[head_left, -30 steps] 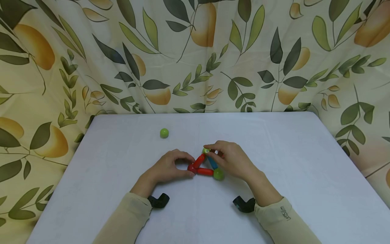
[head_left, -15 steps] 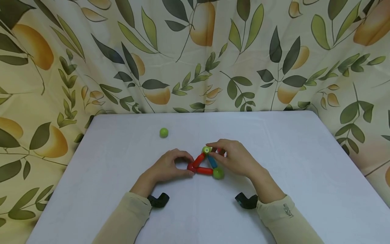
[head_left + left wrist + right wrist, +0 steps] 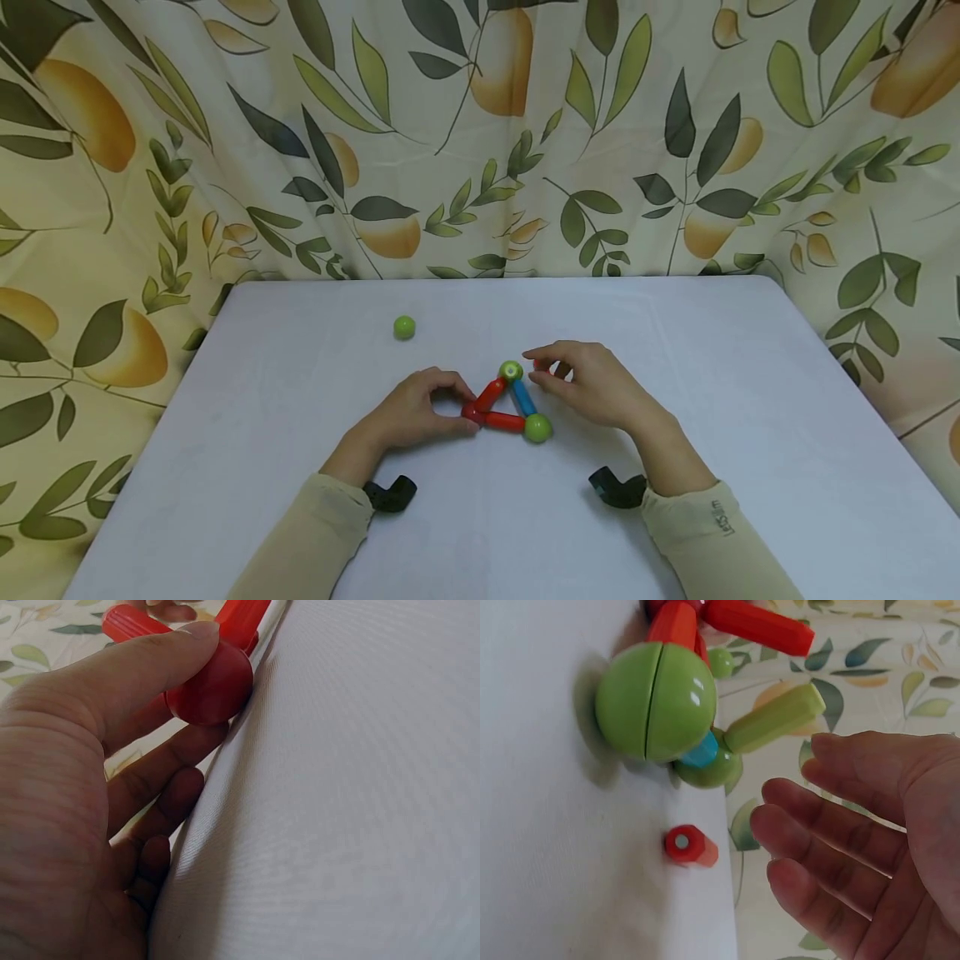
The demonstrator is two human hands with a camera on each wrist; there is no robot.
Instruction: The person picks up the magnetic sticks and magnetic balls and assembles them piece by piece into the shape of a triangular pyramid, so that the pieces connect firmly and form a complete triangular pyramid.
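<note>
My left hand [image 3: 420, 408] pinches a red ball [image 3: 214, 686] between thumb and fingers. The ball is one corner of a triangle of toy rods and balls on the table. Red rods [image 3: 505, 422] and a blue rod [image 3: 524, 397] link it with a near green ball [image 3: 537, 428] and a far green ball [image 3: 709, 769]. A light green rod [image 3: 776, 720] stands up from the far ball, and a red rod [image 3: 757, 626] from the red ball. Just right of the triangle, my right hand [image 3: 592, 379] has fingers apart, holding nothing. A loose red rod [image 3: 692, 846] lies close by, partly hidden in the head view.
A single green ball [image 3: 404, 327] sits farther back on the white-covered table [image 3: 300, 333]. A leaf-and-fruit patterned curtain [image 3: 480, 192] hangs behind it. Black wrist cameras jut inward from both cuffs.
My right hand has let go of the light green rod's top and drawn off to the right. The left hand and the triangle stay in place.
</note>
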